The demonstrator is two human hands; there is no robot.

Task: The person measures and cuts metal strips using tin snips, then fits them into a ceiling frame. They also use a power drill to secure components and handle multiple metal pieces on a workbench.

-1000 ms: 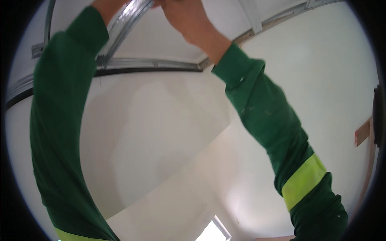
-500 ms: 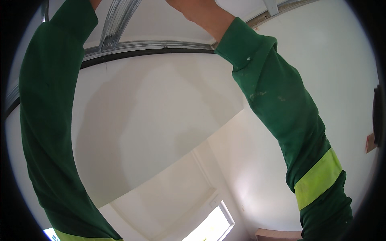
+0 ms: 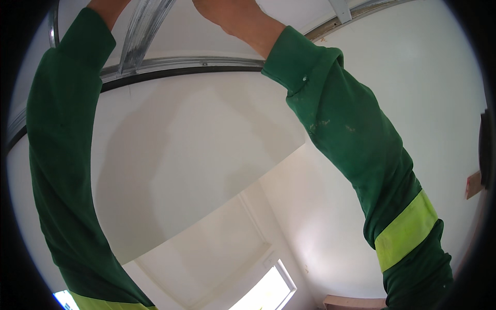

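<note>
Both my arms, in green sleeves, reach up past the top edge. Of my left arm only the bare wrist (image 3: 110, 11) shows at the upper left; the hand itself is cut off. My right hand (image 3: 219, 11) is partly in view at the top centre, its fingers hidden beyond the edge, so what it holds cannot be seen. Between the two wrists a ribbed metal stud (image 3: 144, 33) slants upward. Its lower end meets a curved-looking metal track (image 3: 204, 64) with a black strip (image 3: 155, 74) along it.
A broad white panel (image 3: 206, 124) lies below the track, with my arms' shadows on it. Another metal piece (image 3: 341, 9) meets a rail (image 3: 361, 10) at the upper right. A bright window (image 3: 266, 292) is at the bottom. A dark object (image 3: 484, 150) stands at the right rim.
My right wrist and sleeve have shifted left and slightly down in the picture. More of my left wrist now shows. The stud and track sit slightly further left and lower.
</note>
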